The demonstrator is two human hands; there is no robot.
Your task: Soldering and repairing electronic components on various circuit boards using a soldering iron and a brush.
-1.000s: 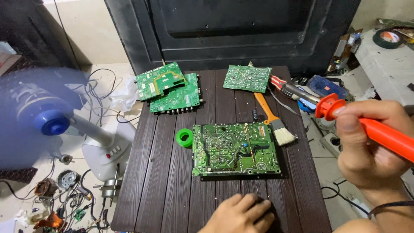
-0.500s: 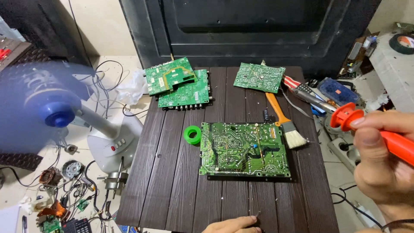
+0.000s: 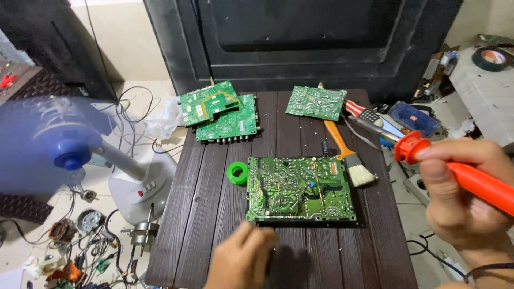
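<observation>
My right hand (image 3: 461,195) grips an orange soldering iron (image 3: 479,179) by its handle, held off the right edge of the dark slatted table (image 3: 203,214). Its tip is hidden. My left hand (image 3: 242,259) rests on the table near the front edge, just below a large green circuit board (image 3: 300,188); whether it holds anything is hidden from me. A green roll (image 3: 236,173) lies against the board's left side. A paintbrush with an orange handle (image 3: 349,155) lies at the board's upper right.
Two stacked green boards (image 3: 218,111) and a smaller one (image 3: 315,101) lie at the table's far end. A blue spinning fan (image 3: 64,147) stands at left over floor clutter and wires. Tools lie at right (image 3: 385,120), a black panel (image 3: 300,37) behind.
My left hand has come back up onto the table toward the board's front edge. The view has shifted slightly; my right hand still holds the iron at right.
</observation>
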